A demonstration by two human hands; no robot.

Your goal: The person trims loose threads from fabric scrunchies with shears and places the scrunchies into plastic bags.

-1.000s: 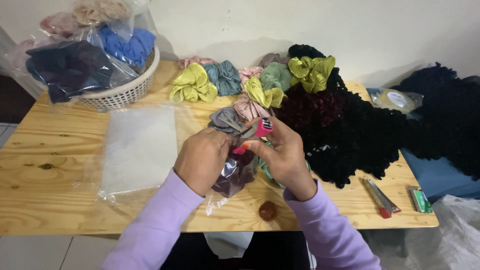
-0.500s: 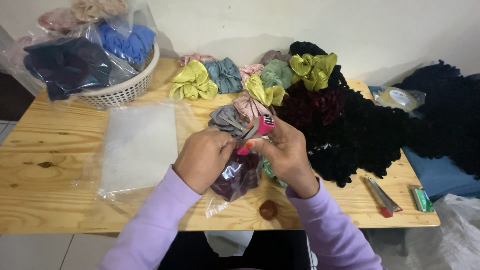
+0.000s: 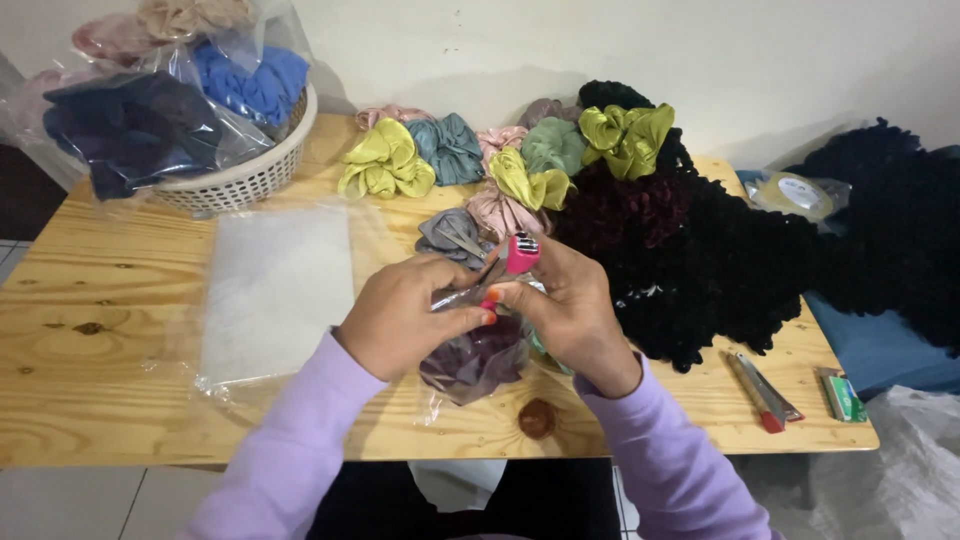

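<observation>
On the wooden table point(image 3: 120, 300), loose scrunchies point(image 3: 500, 160) are waiting unbagged while the left hand point(image 3: 400, 315) and right hand point(image 3: 565, 310) are pinching a filled clear bag point(image 3: 475, 360) shut beside a pink lighter point(image 3: 523, 252).

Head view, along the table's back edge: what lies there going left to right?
White basket of bagged fabric → yellow-green scrunchie → teal scrunchie → olive scrunchie → tape roll in a bag.

A white basket point(image 3: 245, 178) of bagged fabric sits at the wooden table's point(image 3: 100, 330) back corner, coloured scrunchies point(image 3: 385, 165) beside black ones point(image 3: 700, 260), tape roll point(image 3: 795, 192) beyond.
</observation>
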